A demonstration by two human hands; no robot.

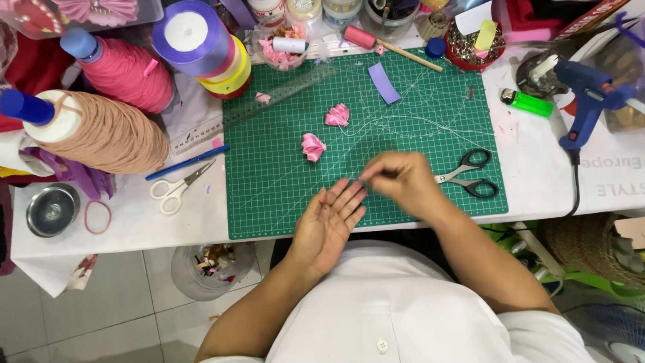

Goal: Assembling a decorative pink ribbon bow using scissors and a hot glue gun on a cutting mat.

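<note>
Green cutting mat (282,195) under both hands: left hand (329,225) spread flat, palm up; right hand (402,183) pinching something fine (thread, probably) at its fingertips. Next likely needs the pink folded petals (314,146).

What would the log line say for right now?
left hand: open, palm up | right hand: fingertips pinched, blurred | green mat: two pink ribbon petals, black scissors

two small folded pink ribbon pieces (314,146) (337,115) apart on the green cutting mat (269,195), beyond the hands
</note>
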